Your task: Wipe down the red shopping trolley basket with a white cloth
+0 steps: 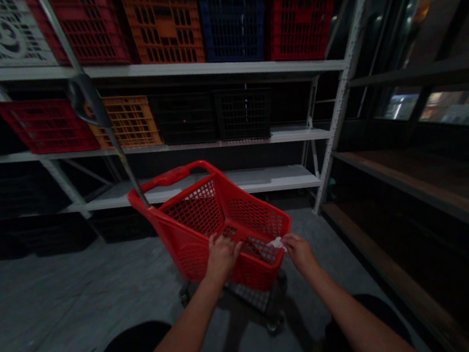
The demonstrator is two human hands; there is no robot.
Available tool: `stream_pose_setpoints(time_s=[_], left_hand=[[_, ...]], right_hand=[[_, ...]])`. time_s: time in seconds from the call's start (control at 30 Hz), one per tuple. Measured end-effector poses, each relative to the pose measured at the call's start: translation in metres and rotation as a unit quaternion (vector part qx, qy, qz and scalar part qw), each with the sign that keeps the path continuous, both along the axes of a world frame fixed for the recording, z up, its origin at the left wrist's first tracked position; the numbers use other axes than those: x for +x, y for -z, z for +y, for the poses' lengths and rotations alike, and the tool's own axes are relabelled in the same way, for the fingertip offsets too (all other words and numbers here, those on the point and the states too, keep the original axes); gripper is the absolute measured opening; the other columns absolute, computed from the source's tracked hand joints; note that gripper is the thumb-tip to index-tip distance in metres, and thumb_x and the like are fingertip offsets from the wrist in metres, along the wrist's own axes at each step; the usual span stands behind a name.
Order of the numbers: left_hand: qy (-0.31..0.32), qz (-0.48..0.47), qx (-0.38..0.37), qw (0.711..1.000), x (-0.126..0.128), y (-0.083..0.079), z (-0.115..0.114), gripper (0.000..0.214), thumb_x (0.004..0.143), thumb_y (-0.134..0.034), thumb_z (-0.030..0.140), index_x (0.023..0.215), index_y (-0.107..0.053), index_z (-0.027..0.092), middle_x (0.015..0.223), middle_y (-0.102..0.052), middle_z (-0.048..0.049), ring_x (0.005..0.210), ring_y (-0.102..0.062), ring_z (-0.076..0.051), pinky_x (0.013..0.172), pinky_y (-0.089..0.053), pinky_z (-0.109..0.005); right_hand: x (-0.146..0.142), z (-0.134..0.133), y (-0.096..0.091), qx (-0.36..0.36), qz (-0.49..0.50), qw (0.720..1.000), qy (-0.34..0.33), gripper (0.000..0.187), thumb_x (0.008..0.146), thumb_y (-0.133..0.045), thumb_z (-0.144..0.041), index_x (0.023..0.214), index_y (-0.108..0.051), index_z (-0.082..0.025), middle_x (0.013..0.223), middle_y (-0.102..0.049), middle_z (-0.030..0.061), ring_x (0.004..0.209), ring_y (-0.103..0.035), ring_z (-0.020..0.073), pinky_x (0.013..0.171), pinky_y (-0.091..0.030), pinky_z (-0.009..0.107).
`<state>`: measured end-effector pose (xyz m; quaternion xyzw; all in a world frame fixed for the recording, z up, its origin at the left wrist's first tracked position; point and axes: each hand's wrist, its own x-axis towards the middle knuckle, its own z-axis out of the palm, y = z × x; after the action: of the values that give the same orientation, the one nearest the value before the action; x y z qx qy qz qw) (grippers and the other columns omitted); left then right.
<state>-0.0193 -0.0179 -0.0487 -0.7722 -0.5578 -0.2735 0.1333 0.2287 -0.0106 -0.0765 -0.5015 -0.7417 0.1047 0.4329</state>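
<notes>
A red plastic shopping cart [219, 228] on small wheels stands in front of me, with a darker red handle grip [170, 177] at its far end. My left hand [221, 256] curls over the cart's near rim. My right hand [299, 253] is at the right corner of the rim, pinching a small white piece of paper or plastic [276, 243]. Something dark lies in the cart's bottom [256, 249], too dim to identify. A thin dark pole [125, 166] rises from the cart's far left corner.
White metal shelving [205, 69] holds red, orange, blue and black crates [164, 28] in rows. Dark wooden shelves [406, 196] run along the right. A grey concrete floor [61, 292] spreads around the cart.
</notes>
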Motion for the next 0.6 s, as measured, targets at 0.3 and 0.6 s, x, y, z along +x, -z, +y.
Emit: stream_pose_setpoints(time_s=[0.3, 0.6], left_hand=[[-0.008, -0.001, 0.008, 1.0, -0.006, 0.005, 0.0, 0.036, 0.085, -0.035, 0.036, 0.067, -0.061, 0.021, 0.072, -0.064, -0.0029, 0.08, -0.053, -0.018, 0.098, -0.023, -0.045], [-0.011, -0.02, 0.022, 0.999, -0.004, 0.009, 0.0, 0.034, 0.085, -0.035, 0.031, 0.069, -0.062, 0.019, 0.071, -0.063, -0.003, 0.08, -0.051, -0.017, 0.097, -0.022, -0.046]], right_hand=[[-0.032, -0.045, 0.011, 0.005, 0.06, 0.997, -0.055, 0.022, 0.078, -0.047, -0.014, 0.082, -0.068, -0.017, 0.083, -0.057, 0.0061, 0.078, -0.056, 0.0151, 0.071, -0.047, 0.025], [-0.045, -0.045, 0.012, 0.013, 0.093, 0.995, -0.012, 0.021, 0.08, -0.046, -0.016, 0.079, -0.067, -0.017, 0.077, -0.055, 0.0053, 0.073, -0.055, 0.0154, 0.067, -0.046, 0.026]])
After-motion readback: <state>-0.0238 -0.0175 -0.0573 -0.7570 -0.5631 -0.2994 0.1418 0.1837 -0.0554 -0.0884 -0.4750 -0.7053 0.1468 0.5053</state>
